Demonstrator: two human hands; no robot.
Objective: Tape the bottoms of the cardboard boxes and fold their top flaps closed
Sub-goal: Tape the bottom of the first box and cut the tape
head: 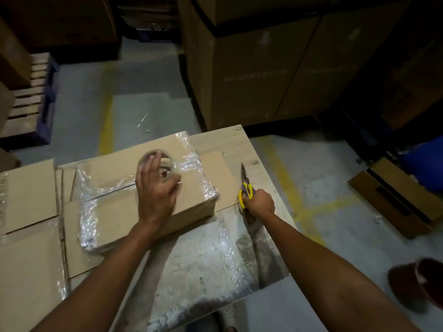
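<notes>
The tape roll [159, 164] is gripped by the left hand [155, 192] above the seam of the cardboard box [107, 168], near the table's [215, 248] far edge, probably to lay tape. By the right edge, the scissors [245, 185] are clasped in the right hand [261, 202], seemingly for cutting.

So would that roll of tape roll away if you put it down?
Probably not if laid flat; on its edge, the round tape roll could roll off the box. It seems light: the left hand holds it alone.
</notes>
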